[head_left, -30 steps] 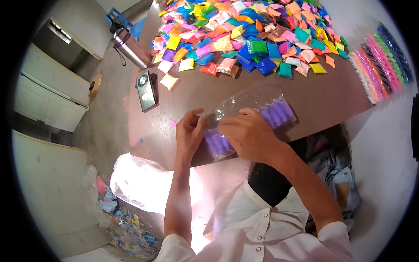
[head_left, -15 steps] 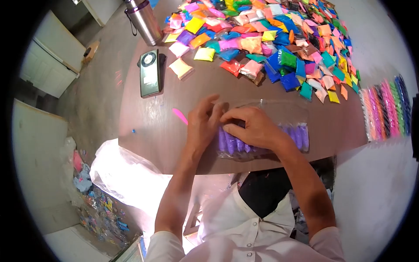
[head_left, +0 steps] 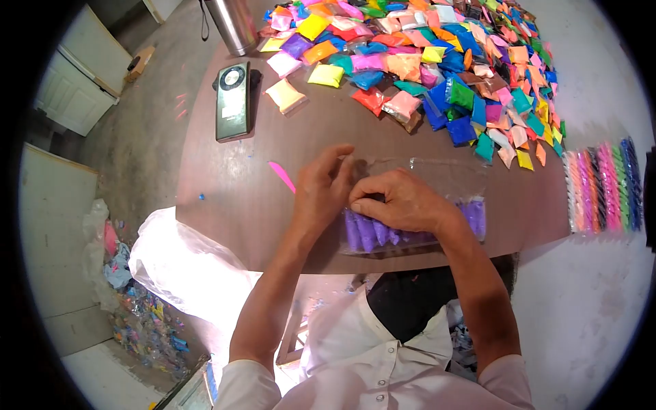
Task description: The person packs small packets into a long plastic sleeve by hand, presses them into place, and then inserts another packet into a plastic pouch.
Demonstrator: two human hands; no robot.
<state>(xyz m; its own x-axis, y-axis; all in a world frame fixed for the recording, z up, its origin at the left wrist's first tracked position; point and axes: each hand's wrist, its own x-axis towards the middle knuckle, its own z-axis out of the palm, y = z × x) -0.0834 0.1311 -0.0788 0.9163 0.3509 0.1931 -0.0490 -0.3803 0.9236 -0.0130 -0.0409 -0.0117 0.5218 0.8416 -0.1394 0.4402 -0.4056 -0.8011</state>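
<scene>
Brown, faintly grained, the counter (head_left: pixel 328 137) spreads out under both hands, its near edge just in front of the person's pale shirt (head_left: pixel 348 328). At the middle of that edge is the grip: the right hand (head_left: pixel 403 201) bends its thumb and forefinger toward each other over the left end of a clear bag (head_left: pixel 437 179), while the left hand (head_left: pixel 322 184) curls its fingers right beside them. Whether either one pinches the film, I cannot tell.

Under and below the right hand, purple pieces (head_left: pixel 365 232) stand side by side in the bag; more of them show just right of its wrist, and the bag's flat, bare part stretches above. Close by the left hand, on its outer side, lies a thin pink strip (head_left: pixel 281 176), with a small blue bit (head_left: pixel 201 197) farther left.

Beyond the grip, up and to the left, are a dark device (head_left: pixel 233 109) with a round dial, a peach packet (head_left: pixel 285 96) and a metal flask (head_left: pixel 234 27). Straight beyond and to the right spreads a big heap of coloured packets (head_left: pixel 410 65). Well off to the right stands a row of coloured bundles (head_left: pixel 601 188); down to the left hangs a white plastic bag (head_left: pixel 184 263).
</scene>
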